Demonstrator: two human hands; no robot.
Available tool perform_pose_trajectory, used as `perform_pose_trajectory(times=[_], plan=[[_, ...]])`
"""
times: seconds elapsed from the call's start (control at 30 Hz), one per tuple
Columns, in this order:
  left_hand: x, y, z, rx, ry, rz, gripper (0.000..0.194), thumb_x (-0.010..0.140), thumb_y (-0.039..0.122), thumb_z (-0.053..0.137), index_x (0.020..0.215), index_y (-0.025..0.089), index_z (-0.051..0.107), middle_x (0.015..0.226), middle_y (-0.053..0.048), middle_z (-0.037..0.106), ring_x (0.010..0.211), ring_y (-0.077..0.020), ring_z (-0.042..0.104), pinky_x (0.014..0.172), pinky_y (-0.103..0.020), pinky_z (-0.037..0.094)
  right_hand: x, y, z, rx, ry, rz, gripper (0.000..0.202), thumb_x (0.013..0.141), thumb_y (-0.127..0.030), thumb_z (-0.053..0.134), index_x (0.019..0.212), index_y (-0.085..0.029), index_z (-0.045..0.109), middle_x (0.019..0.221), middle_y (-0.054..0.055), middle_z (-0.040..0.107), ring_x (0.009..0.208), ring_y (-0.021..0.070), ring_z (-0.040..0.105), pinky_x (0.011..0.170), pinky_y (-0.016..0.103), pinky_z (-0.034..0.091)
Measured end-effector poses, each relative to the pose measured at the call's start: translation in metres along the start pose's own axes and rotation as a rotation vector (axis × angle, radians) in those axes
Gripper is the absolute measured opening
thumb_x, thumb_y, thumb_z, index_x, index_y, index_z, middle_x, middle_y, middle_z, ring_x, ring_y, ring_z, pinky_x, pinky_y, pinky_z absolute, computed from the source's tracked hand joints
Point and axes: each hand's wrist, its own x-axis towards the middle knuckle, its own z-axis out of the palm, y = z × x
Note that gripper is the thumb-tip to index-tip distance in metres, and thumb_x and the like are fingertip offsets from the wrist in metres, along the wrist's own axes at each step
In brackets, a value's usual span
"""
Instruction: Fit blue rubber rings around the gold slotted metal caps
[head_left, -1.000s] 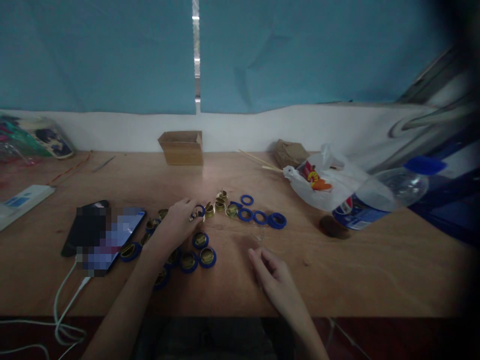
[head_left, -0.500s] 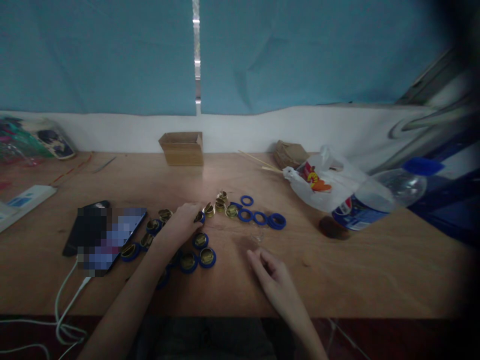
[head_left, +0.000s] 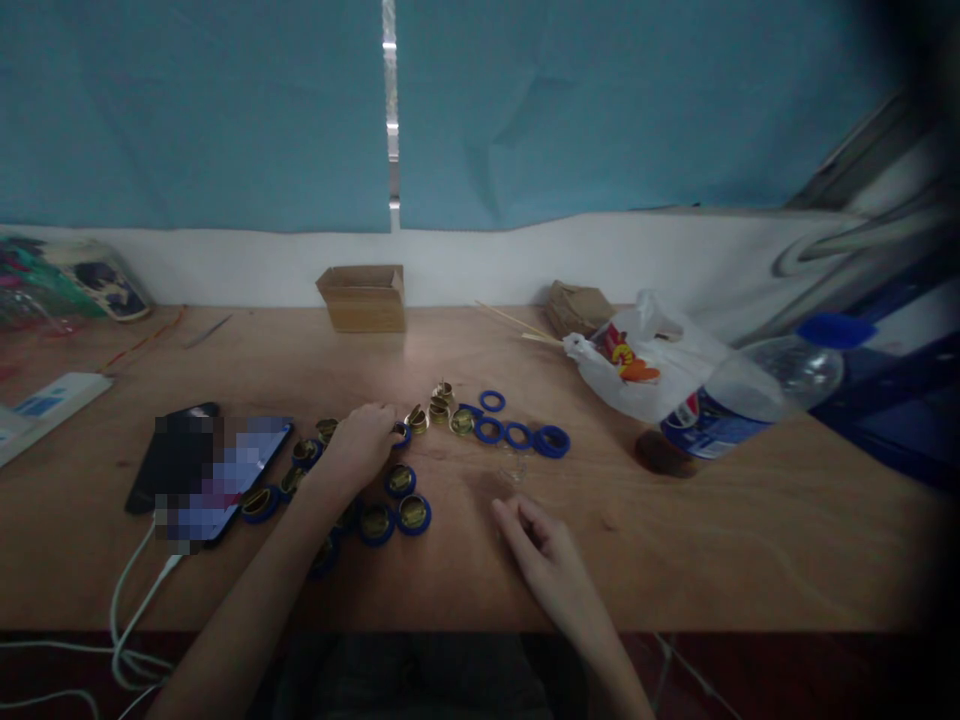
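Note:
My left hand (head_left: 364, 445) reaches over the wooden table among several gold round pieces set in blue rings; its fingers are at one such piece (head_left: 401, 434) at the group's right side. Nearer the front edge lie more of them, among them a ringed gold piece (head_left: 413, 514). Gold pieces without rings (head_left: 439, 409) stand just right of my left fingertips. Loose blue rings (head_left: 518, 435) lie farther right. My right hand (head_left: 534, 538) rests on the table with curled fingers, and whether it holds anything is hidden. Small clear bits (head_left: 514, 466) lie just beyond it.
At the left are a phone (head_left: 236, 480), a black device (head_left: 176, 455), white cables and a power strip (head_left: 52, 410). A cardboard box (head_left: 364, 300) stands at the back. To the right are a plastic bag (head_left: 622, 385) and a tilted bottle (head_left: 735, 405).
My left hand has shifted very slightly to the left, still beside the same ringed piece. The right hand keeps its curled pose, and the objects on the table look unmoved.

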Motion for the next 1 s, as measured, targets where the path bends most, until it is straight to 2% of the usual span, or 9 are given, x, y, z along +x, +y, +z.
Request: perform_pose_trajectory(times=[0.23,0.4,0.5,0.6,0.63,0.73,0.83,1.0], plan=[[0.0,0.002,0.004,0.091,0.071,-0.061,0.023,0.091,0.028,0.048,0.086,0.012,0.063,0.091,-0.018,0.068,0.088,-0.0305,0.067,0.072,-0.038,0.05,-0.001,-0.001,0.0,-0.006,-0.024,0.016,0.041,0.091,-0.046,0.048,0.059,-0.021,0.042,0.058,-0.005,0.038,0.056,0.0134,0.04,0.054,0.026,0.031],[-0.001,0.006,-0.004,0.097,0.103,0.039,0.02,0.09,0.015,0.045,0.083,0.014,0.064,0.089,-0.015,0.069,0.088,-0.0284,0.066,0.082,-0.04,0.048,-0.001,-0.001,0.0,0.026,0.003,0.019,0.042,0.09,-0.048,0.051,0.058,-0.021,0.043,0.055,-0.005,0.042,0.053,0.0129,0.042,0.054,0.026,0.033],[-0.013,0.016,-0.017,0.065,0.134,0.135,0.018,0.092,0.018,0.046,0.086,0.017,0.063,0.091,-0.01,0.07,0.089,-0.0261,0.065,0.087,-0.041,0.046,-0.001,-0.004,0.001,0.112,0.044,0.068,0.042,0.088,-0.049,0.054,0.058,-0.021,0.045,0.051,-0.004,0.045,0.05,0.0127,0.044,0.053,0.026,0.036],[-0.035,0.029,-0.024,0.02,0.187,0.191,0.02,0.094,0.018,0.044,0.084,0.018,0.061,0.093,-0.008,0.069,0.09,-0.0241,0.064,0.088,-0.04,0.047,-0.002,-0.012,0.006,0.226,0.102,0.106,0.038,0.083,-0.052,0.061,0.063,-0.021,0.05,0.055,-0.001,0.056,0.053,0.0144,0.051,0.053,0.026,0.041],[-0.044,0.034,-0.023,-0.036,0.239,0.226,0.019,0.094,0.018,0.044,0.085,0.019,0.061,0.094,-0.007,0.069,0.091,-0.0239,0.063,0.088,-0.04,0.048,-0.002,-0.015,0.008,0.264,0.116,0.117,0.037,0.08,-0.052,0.064,0.065,-0.02,0.052,0.059,0.001,0.06,0.054,0.0152,0.054,0.054,0.027,0.042],[-0.07,0.049,-0.012,-0.22,0.389,0.336,0.014,0.093,0.016,0.047,0.086,0.019,0.059,0.097,-0.007,0.07,0.093,-0.0218,0.065,0.087,-0.038,0.052,-0.006,-0.028,0.017,0.364,0.141,0.128,0.034,0.071,-0.049,0.073,0.074,-0.02,0.055,0.067,0.003,0.067,0.062,0.0174,0.061,0.059,0.028,0.049],[-0.087,0.062,0.004,-0.323,0.541,0.341,0.012,0.092,0.011,0.05,0.086,0.019,0.057,0.094,-0.007,0.071,0.09,-0.0197,0.068,0.085,-0.035,0.055,-0.012,-0.036,0.024,0.421,0.145,0.104,0.032,0.068,-0.043,0.075,0.08,-0.021,0.056,0.071,0.003,0.068,0.07,0.0189,0.066,0.069,0.03,0.053],[-0.099,0.072,0.023,-0.358,0.586,0.252,0.01,0.092,0.012,0.05,0.092,0.02,0.056,0.098,-0.008,0.072,0.091,-0.0204,0.07,0.08,-0.035,0.059,-0.021,-0.037,0.025,0.389,0.135,0.053,0.022,0.074,-0.037,0.07,0.081,-0.021,0.056,0.071,0.001,0.065,0.069,0.0183,0.066,0.07,0.03,0.054]])
